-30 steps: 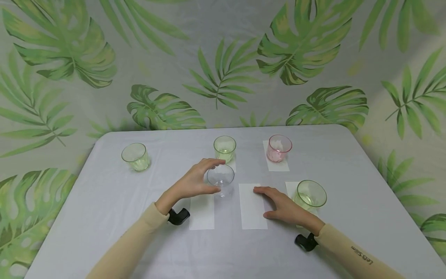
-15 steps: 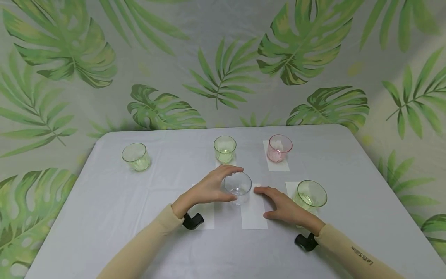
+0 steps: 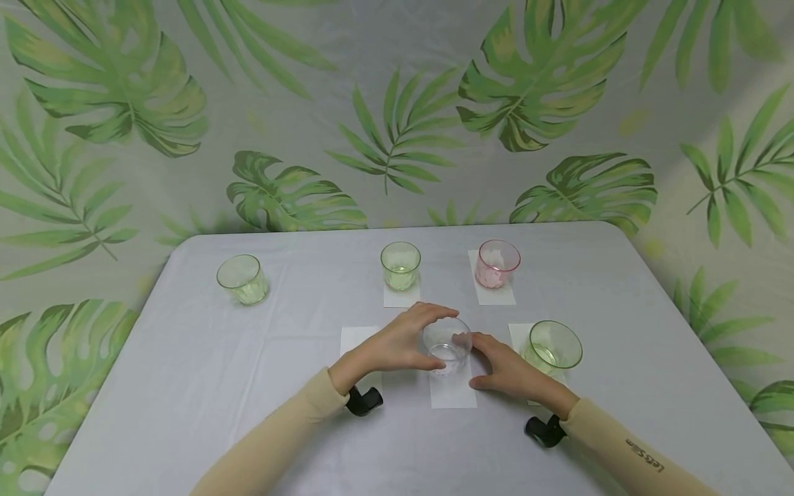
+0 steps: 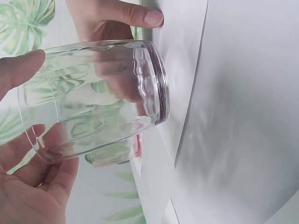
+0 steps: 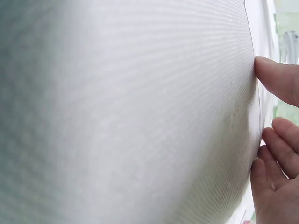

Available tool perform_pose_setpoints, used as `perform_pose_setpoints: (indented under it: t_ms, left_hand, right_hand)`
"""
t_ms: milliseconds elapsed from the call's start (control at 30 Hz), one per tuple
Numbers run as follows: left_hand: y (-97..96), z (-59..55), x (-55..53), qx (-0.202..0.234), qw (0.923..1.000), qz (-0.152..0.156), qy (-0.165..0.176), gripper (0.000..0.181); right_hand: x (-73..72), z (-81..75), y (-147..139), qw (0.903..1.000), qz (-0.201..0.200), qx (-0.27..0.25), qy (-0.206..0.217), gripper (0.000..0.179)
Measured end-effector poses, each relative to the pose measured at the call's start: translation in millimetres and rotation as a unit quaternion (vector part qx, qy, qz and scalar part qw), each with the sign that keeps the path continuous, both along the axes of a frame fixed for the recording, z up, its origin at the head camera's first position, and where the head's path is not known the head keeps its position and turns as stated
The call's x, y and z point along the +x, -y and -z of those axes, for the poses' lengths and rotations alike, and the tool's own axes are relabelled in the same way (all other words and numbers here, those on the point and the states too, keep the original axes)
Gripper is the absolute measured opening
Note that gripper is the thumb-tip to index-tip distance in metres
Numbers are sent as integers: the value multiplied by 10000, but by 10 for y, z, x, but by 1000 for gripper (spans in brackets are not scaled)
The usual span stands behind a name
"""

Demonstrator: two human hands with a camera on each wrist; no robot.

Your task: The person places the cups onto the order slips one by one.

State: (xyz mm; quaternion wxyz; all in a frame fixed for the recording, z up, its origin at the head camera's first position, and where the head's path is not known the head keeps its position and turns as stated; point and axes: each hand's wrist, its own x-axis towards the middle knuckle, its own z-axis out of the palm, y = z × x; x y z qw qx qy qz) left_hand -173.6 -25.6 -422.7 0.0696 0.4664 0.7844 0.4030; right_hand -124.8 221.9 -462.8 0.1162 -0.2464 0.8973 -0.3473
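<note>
My left hand (image 3: 397, 343) grips a clear glass tumbler (image 3: 448, 344) by its rim, thumb on the near side and fingers on the far side. In the left wrist view the clear tumbler (image 4: 88, 102) is close over the white paper, its base toward it. Below it in the head view lies a white paper rectangle (image 3: 453, 395). At the paper's right edge rests my right hand (image 3: 507, 368), holding nothing, thumb and fingers spread apart. The right wrist view shows the right hand's fingertips (image 5: 262, 170) on the table surface.
A green glass (image 3: 555, 344) stands on paper just right of my right hand. Behind, another green glass (image 3: 400, 267) and a pink glass (image 3: 498, 264) stand on papers. A third green glass (image 3: 242, 280) is at the left. Another paper (image 3: 358, 339) lies under my left forearm.
My left hand has carried the clear tumbler right and nearer, from by the left paper to over the middle paper beside my right hand. The right hand stays put.
</note>
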Motion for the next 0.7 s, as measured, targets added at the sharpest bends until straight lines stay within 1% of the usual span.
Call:
perform_pose_setpoints:
  t_ms: [233, 433, 700]
  left_hand:
    - [-69, 35, 43, -20, 9997, 132, -196, 74]
    - [-102, 52, 69, -93, 9995, 132, -272, 75]
    - [-126, 75, 58, -113, 9988, 191, -440, 75]
  right_hand:
    - [8, -19, 11, 10000, 57, -6, 18, 70]
    - [9, -13, 7, 9999, 100, 38, 19, 71]
    - [-1, 7, -2, 10000, 59, -1, -71, 71]
